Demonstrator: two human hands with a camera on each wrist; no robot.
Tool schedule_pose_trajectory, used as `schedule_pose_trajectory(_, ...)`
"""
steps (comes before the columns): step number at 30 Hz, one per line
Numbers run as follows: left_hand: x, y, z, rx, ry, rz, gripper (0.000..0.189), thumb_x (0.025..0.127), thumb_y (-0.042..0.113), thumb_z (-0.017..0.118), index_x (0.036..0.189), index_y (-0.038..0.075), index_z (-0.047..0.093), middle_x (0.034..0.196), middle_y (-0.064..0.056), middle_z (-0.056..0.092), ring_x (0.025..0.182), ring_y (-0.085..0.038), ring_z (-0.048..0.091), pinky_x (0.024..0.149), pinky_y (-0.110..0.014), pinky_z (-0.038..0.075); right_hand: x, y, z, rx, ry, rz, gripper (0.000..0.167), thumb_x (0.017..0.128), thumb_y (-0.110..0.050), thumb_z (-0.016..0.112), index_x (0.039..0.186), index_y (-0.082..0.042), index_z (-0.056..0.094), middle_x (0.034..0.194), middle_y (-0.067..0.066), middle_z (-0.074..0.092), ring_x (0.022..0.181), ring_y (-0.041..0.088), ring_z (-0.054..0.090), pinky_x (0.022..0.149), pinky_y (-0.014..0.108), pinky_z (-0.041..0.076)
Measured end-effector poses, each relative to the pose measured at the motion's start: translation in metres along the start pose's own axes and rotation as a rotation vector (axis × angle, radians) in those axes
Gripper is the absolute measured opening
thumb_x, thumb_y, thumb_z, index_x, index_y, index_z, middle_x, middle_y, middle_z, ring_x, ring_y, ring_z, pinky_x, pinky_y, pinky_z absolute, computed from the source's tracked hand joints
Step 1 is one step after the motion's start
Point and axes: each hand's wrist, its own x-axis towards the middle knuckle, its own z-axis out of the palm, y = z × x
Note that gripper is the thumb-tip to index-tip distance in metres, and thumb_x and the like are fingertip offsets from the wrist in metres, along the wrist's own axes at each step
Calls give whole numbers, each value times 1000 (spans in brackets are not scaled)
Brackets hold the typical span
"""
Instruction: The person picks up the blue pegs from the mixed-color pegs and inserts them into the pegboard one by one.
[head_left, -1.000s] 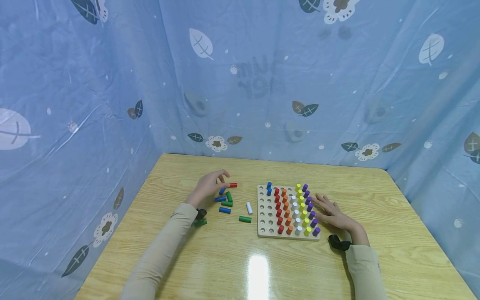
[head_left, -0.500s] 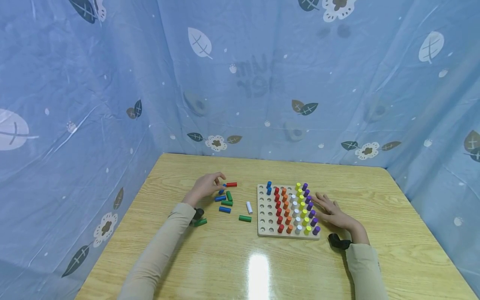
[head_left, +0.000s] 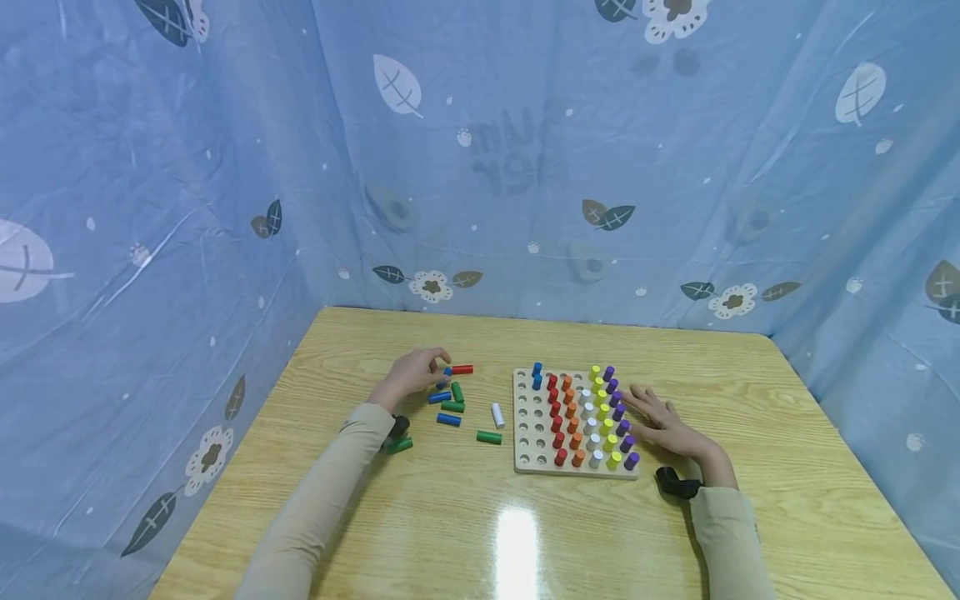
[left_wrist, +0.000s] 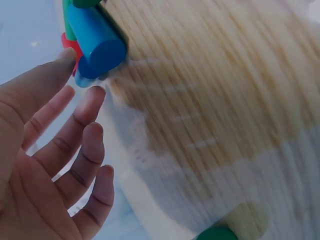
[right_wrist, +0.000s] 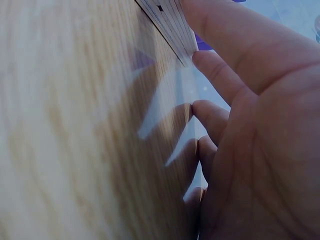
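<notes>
My left hand (head_left: 411,373) hovers at the far end of the loose pegs, thumb and forefinger apart around a blue peg (head_left: 447,372). In the left wrist view its fingers (left_wrist: 75,135) are spread and loosely bent, close to that peg and a nearer blue peg (left_wrist: 102,42). A red peg (head_left: 462,369) lies just beyond. My right hand (head_left: 667,425) rests on the table along the right side of the wooden pegboard (head_left: 528,468), fingers extended. The right wrist view shows its fingertips near the edge of the board (right_wrist: 170,22). Whether they touch it is hard to tell.
Several green pegs (head_left: 490,437) and blue pegs (head_left: 449,419) lie left of the board, with a white peg (head_left: 497,416). Upright rows of red, orange, white, yellow and purple pegs (head_left: 628,444) fill the board's right part. A patterned curtain (head_left: 525,275) stands behind the table (head_left: 600,542).
My left hand has drawn back slightly left, away from the red peg, leaving more of it and of the blue peg visible. My right hand stays in place.
</notes>
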Motion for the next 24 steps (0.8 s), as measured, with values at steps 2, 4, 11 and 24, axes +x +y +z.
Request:
schedule_pose_trajectory(2,0,0,1,-5,-1,-6,33,85,28,68,115,17,61,85,0,60,71,-14,53,62,-31,43,0,0,0,-2,-1,0,60,95,-14,51,145,0,23,149,32,1,133,53,-14,95,69,-18)
schedule_pose_trajectory(4,1,0,1,-11,-5,-17,30,86,28,67,113,17,61,85,0,60,70,-14,53,62,-31,43,0,1,0,-3,0,-2,60,95,-14,51,145,0,23,149,32,1,133,53,-14,95,69,-18)
schedule_pose_trajectory(11,0,0,2,-14,-3,-43,24,86,26,67,108,17,63,84,0,61,68,-14,54,61,-31,44,1,1,0,-7,0,-8,59,95,-14,51,145,1,23,149,32,1,133,53,-14,95,69,-17)
schedule_pose_trajectory(24,-1,-2,-1,-24,28,-42,22,85,25,68,106,18,63,80,0,60,66,-14,53,58,-29,41,0,-1,0,-2,-3,5,60,95,-14,51,146,-1,23,149,32,1,133,53,-14,96,68,-18)
